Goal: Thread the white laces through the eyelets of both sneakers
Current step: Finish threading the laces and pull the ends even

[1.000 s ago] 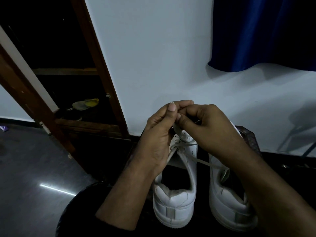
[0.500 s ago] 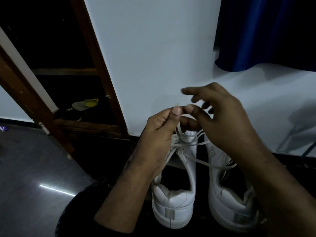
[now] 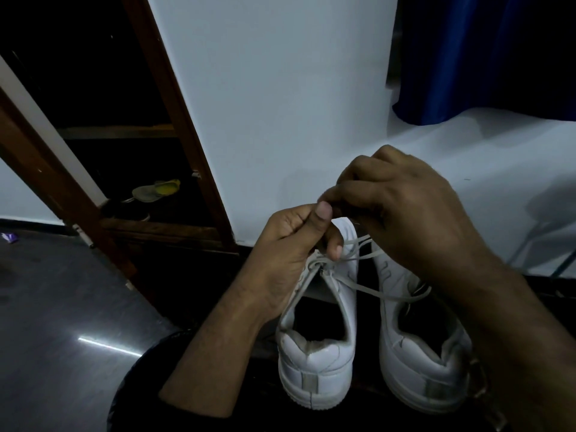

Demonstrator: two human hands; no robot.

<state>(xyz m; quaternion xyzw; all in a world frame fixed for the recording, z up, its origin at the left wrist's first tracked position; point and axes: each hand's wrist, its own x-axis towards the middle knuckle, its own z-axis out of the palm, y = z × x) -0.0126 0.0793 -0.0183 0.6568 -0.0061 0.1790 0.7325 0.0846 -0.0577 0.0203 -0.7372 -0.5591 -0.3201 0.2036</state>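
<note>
Two white sneakers stand side by side on a dark surface, heels toward me: the left sneaker [image 3: 318, 366] and the right sneaker [image 3: 424, 363]. A white lace [image 3: 371, 286] runs from the left sneaker's front eyelets across to the right sneaker. My left hand [image 3: 290, 244] hovers over the left sneaker's front, thumb and fingers pinched on the lace. My right hand [image 3: 408, 207] meets it from the right, fingers curled and pinched on the same lace. The lace tip is hidden between the fingers.
A white wall [image 3: 280, 104] rises just behind the shoes. A brown wooden door frame [image 3: 177, 120] stands at the left, with a dark shelf holding a yellow-green sandal [image 3: 156, 190]. Blue curtain [image 3: 483, 57] hangs at top right. Grey glossy floor [image 3: 62, 322] spreads to the left.
My right hand had spread its fingers and lifted away half a second ago. It has now come back down and closed on the lace beside my left thumb.
</note>
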